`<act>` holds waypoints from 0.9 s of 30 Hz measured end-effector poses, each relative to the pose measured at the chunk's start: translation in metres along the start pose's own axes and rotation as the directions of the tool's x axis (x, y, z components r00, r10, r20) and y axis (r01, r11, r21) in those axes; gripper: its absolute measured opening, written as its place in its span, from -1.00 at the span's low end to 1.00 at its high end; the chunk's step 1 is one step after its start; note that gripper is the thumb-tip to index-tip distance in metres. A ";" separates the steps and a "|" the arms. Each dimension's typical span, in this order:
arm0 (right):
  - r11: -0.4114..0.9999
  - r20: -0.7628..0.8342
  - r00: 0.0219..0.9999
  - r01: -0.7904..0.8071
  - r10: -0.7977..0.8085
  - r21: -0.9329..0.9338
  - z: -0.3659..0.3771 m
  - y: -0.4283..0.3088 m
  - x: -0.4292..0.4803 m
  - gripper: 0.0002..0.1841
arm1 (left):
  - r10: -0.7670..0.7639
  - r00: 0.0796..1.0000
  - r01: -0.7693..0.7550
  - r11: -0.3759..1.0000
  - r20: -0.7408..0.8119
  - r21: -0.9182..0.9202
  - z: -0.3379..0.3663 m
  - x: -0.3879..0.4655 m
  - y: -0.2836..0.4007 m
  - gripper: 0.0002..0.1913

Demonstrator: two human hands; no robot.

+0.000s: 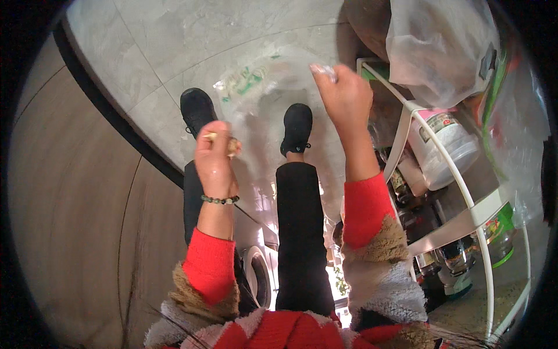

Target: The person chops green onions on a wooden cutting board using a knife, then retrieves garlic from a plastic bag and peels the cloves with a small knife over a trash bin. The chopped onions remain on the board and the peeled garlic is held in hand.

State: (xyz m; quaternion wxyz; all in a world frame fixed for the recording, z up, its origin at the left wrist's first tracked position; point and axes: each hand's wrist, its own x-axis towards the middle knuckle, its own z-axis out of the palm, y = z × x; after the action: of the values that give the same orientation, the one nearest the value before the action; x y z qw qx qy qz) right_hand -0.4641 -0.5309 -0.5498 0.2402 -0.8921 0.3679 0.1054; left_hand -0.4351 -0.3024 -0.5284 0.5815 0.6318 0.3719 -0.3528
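My left hand (216, 161) is closed around a small, lumpy, yellowish-brown item (234, 146), too blurred to name. A beaded bracelet (220, 200) circles that wrist. My right hand (348, 98), up and to the right, grips the edge of a clear plastic bag (250, 85) with green print. The thin film hangs or spreads from there toward the left, over the grey floor; its full outline cannot be told. Both red sleeve cuffs are visible below the hands.
To the right stands a white metal rack (453, 168) with a plastic tub (444, 148), several jars and bottles, and a whitish plastic bag (440, 48) above. Brown panelling (83, 209) with a black edge lies left. Two black shoes (297, 126) rest on the tiled floor (183, 35).
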 end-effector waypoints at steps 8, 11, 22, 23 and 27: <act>0.998 0.015 0.998 0.064 -0.064 0.000 -0.007 -0.030 0.038 -0.69 | 0.107 0.981 -0.156 0.932 -0.164 -0.327 0.003 0.011 0.028 -0.86; 0.997 -0.049 0.996 0.074 -0.074 -0.005 0.000 -0.044 0.048 -0.62 | 0.113 0.964 -0.181 0.942 -0.241 -0.283 0.005 0.016 0.032 -0.86; 0.855 -0.018 0.909 0.399 -0.417 0.330 -0.001 -0.079 0.005 -0.84 | 0.141 0.978 -0.172 0.963 -0.156 -0.208 0.002 0.014 0.034 -0.82; 0.874 0.045 0.892 0.430 -0.450 0.225 0.018 -0.085 0.002 -0.86 | 0.129 0.981 -0.155 0.970 -0.147 -0.186 0.003 0.014 0.034 -0.81; 0.886 0.292 0.858 0.459 -0.422 -0.067 0.082 -0.089 0.017 -0.84 | 0.189 0.978 -0.193 0.981 -0.090 -0.036 0.006 0.009 0.032 -0.85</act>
State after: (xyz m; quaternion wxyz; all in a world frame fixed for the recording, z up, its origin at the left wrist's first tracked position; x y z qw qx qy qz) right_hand -0.3897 -0.4452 -0.5954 0.2452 -0.9438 0.1097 0.1925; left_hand -0.4024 -0.3092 -0.5217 0.6099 0.6661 0.3421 -0.2594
